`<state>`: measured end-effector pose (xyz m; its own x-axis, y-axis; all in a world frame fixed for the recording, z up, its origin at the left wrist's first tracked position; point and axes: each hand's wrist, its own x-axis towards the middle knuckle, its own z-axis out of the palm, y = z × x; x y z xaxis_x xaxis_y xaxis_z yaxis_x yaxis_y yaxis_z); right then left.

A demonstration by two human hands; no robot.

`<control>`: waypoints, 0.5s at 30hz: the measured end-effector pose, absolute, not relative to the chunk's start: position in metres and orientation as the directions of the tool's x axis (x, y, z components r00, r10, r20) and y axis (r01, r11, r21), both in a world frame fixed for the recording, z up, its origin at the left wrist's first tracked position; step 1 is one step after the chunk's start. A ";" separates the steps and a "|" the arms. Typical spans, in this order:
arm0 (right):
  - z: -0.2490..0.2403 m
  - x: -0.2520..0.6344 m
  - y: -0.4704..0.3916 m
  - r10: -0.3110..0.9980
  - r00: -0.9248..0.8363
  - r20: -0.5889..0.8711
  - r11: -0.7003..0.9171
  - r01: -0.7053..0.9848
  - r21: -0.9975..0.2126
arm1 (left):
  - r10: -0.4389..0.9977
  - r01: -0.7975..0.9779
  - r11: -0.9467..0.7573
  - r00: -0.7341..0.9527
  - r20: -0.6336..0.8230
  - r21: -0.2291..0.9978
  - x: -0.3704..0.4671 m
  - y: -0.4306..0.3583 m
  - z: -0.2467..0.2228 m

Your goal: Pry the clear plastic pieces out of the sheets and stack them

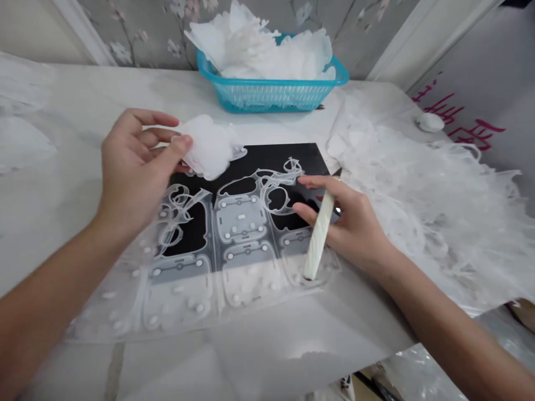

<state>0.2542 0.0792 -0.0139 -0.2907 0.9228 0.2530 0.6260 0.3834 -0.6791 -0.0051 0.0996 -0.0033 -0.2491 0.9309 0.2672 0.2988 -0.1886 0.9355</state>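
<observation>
Between the thumb and fingers of my left hand [137,161] is a small stack of white, frosted plastic pieces [209,147], held above the table. My right hand [351,217] holds a craft knife [320,236] by its pale, wrapped handle; its dark tip points away from me, and my thumb and index finger are spread. Below both hands lies a translucent moulded plastic sheet [248,273] with rounded panels and small raised studs. Some panels are cut out, and thin curled plastic offcuts [278,192] rest on it. Part of the sheet covers a black mat [288,153].
A blue basket [276,94] heaped with white plastic pieces stands at the back by the wall. On the right spreads a large pile of translucent plastic scraps [438,223], with a small white round object [430,122] behind it. More white plastic [23,142] lies at the left.
</observation>
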 end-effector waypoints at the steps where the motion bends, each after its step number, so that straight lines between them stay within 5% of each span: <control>1: -0.016 0.255 0.080 0.911 -0.339 0.234 0.408 0.659 -0.632 | 0.892 0.336 -0.243 -0.291 0.346 0.910 -0.015 0.107 -0.007; 5: -0.023 0.256 0.084 0.877 -0.428 0.220 0.474 0.688 -0.550 | 0.870 0.400 -0.249 -0.308 0.386 0.882 -0.041 0.124 -0.020; 10: -0.022 0.259 0.087 0.882 -0.367 0.297 0.472 0.691 -0.547 | 0.909 0.396 -0.103 -0.335 0.248 0.912 -0.047 0.127 -0.027; 15: -0.019 0.261 0.089 0.894 -0.282 0.349 0.440 0.699 -0.563 | 0.920 0.729 -0.194 -0.097 0.379 0.657 -0.043 0.115 -0.005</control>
